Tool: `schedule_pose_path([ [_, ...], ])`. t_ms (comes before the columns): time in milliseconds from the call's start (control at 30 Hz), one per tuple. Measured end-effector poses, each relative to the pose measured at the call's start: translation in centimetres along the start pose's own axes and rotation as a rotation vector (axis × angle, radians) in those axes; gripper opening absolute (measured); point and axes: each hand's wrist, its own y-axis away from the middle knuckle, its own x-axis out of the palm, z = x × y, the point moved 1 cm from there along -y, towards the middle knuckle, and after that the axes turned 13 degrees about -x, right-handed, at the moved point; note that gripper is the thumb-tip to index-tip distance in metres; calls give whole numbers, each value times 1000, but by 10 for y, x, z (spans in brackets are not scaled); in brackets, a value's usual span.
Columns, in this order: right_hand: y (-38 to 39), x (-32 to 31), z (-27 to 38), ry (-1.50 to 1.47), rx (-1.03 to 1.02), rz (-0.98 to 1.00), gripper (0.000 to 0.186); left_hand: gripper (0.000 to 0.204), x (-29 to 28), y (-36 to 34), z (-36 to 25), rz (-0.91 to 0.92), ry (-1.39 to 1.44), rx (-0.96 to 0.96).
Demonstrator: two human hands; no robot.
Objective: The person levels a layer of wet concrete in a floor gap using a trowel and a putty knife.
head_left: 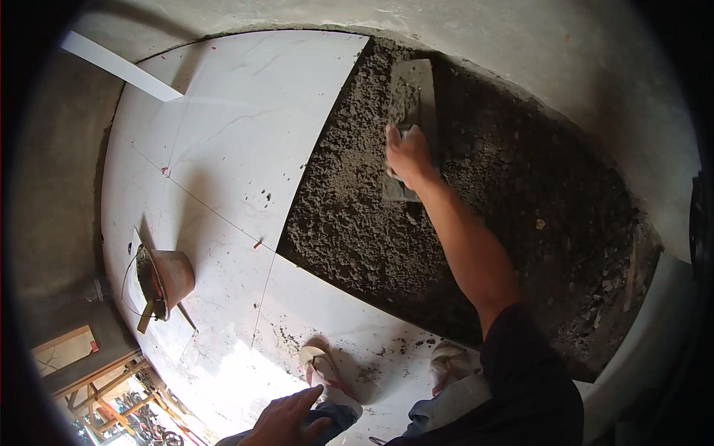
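Note:
My right hand (pixel 410 154) grips the handle of a rectangular plastering trowel (pixel 413 80). The grey blade, smeared with mortar, lies on or just above a bed of rough, crumbly mortar (pixel 338 197) beside the white tiles; I cannot tell whether it touches. Toward the right, the bed turns into darker, flatter ground (pixel 513 186). My left hand (pixel 286 420) is low in view near my knee, fingers stretched out and holding nothing.
White floor tiles (pixel 245 126) with small red spacers cover the left side. A mortar-crusted bucket (pixel 172 279) with a wire handle sits there, tools poking out. A white bar (pixel 123 67) juts in at upper left. Concrete walls (pixel 580 67) border the floor. My sandalled feet (pixel 320 360) stand on tiles.

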Motion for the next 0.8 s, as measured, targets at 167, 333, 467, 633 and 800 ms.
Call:
schedule_pose_path([
  [167, 5, -48, 0, 419, -83, 396, 56, 68, 0, 7, 3, 54, 265, 0],
  [333, -81, -40, 22, 654, -193, 460, 55, 61, -10, 8, -13, -104, 147, -7],
  [467, -93, -19, 24, 496, 10, 363, 47, 58, -5, 9, -7, -134, 168, 31],
  [633, -55, 6, 30, -322, 131, 133, 33, 54, 0, 6, -7, -74, 40, 20],
  [800, -86, 40, 27, -711, 283, 252, 9, 50, -18, 8, -46, 126, 398, -270],
])
